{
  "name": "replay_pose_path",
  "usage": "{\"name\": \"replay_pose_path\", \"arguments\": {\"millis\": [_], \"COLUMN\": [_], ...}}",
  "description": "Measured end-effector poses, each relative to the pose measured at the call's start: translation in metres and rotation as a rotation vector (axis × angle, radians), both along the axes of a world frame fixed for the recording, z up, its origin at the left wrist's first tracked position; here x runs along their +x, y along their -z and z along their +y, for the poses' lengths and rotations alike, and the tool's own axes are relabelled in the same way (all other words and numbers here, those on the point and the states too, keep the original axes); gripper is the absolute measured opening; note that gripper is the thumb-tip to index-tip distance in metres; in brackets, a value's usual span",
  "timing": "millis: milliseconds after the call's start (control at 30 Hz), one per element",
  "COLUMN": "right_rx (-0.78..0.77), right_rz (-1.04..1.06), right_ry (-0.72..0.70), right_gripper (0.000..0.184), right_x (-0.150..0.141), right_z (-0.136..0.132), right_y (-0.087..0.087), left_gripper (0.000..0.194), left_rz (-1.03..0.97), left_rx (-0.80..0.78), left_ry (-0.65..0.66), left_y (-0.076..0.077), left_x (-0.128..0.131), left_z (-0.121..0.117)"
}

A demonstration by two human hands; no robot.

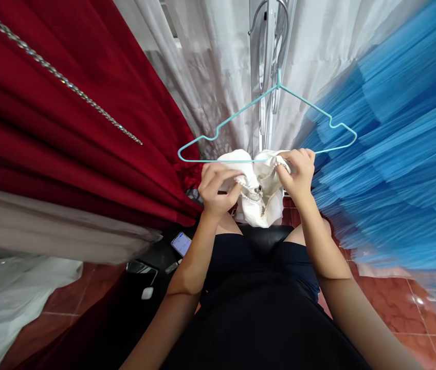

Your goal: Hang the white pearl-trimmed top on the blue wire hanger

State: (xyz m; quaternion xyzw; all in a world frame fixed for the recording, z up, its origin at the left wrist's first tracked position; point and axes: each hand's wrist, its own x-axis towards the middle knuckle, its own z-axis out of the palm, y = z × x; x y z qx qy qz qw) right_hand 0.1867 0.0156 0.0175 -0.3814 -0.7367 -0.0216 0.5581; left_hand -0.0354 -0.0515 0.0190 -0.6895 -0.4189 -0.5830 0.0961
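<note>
Both hands grip a white garment with a pearl-like beaded edge, held in front of my lap. My left hand pinches its left part, thumb and fingers on the beaded edge. My right hand is closed on the right part, its fingers near the bottom bar of a light-blue hanger. The hanger hangs just above the cloth, and its bar runs across the top of the white fabric. Whether the right fingers also hold the bar, I cannot tell.
Red drapery with a glittering trim fills the left. Blue ruffled tulle hangs at the right. White fabric and a metal stand are ahead. A phone and a small white object lie left of my legs, above red floor tiles.
</note>
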Motion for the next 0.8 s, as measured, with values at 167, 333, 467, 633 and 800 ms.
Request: {"name": "replay_pose_path", "arguments": {"millis": [167,333,467,633,800], "right_rx": [-0.018,-0.009,-0.015,0.016,-0.025], "right_rz": [-0.017,-0.062,-0.069,-0.108,-0.137], "right_ry": [-0.027,-0.008,0.014,0.058,0.064], "right_gripper": [0.009,0.010,0.012,0.014,0.015], "right_x": [0.004,0.010,0.010,0.007,0.005], "right_z": [0.003,0.003,0.000,-0.012,-0.021], "right_y": [-0.001,-0.002,-0.005,-0.006,-0.006], "left_gripper": [0.023,0.034,0.034,0.038,0.041], "left_rz": [-0.360,-0.565,-0.546,-0.368,-0.204], "left_rx": [-0.144,-0.089,-0.011,-0.091,-0.240], "left_ry": [-0.152,-0.334,-0.258,-0.179,-0.171], "left_y": [0.039,0.024,-0.028,-0.090,-0.106], "left_x": [-0.014,-0.062,-0.088,-0.073,-0.040], "left_z": [-0.019,0.001,0.024,0.040,0.047]}}
